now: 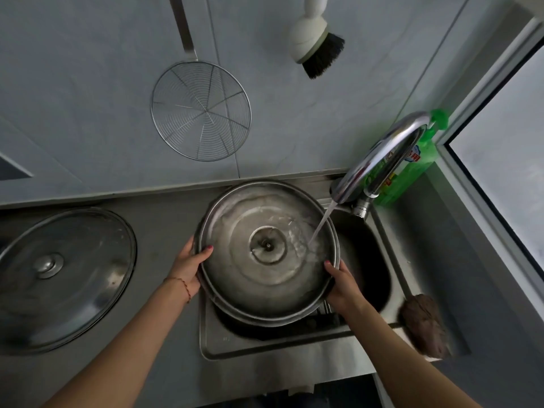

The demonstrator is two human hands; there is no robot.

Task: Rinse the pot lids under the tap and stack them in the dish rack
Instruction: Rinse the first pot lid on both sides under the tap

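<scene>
A person holds a big steel lid over the sink with both hands, its inner side turned up toward the camera. The left hand grips the lid's left rim: the thumb lies curled over the edge on the inner face, and the other fingers are hidden behind the lid. The right hand grips the lower right rim in the same way, thumb on top near the edge, the rest of the fingers under the lid and out of view. A thin red cord goes around the left wrist. The tap bends over the sink from the right, and its stream of water falls on the right part of the lid's inner face, where it spreads. Under the held lid a second rim shows, close below it, but I cannot tell if it is another lid or a pot. A second lid lies flat on the bench at the left, knob up, well apart from the sink. A green bottle stands behind the tap. A brown scrubber rests on the sink's right front edge. On the wall hang a wire skimmer and a brush with black bristles.
</scene>
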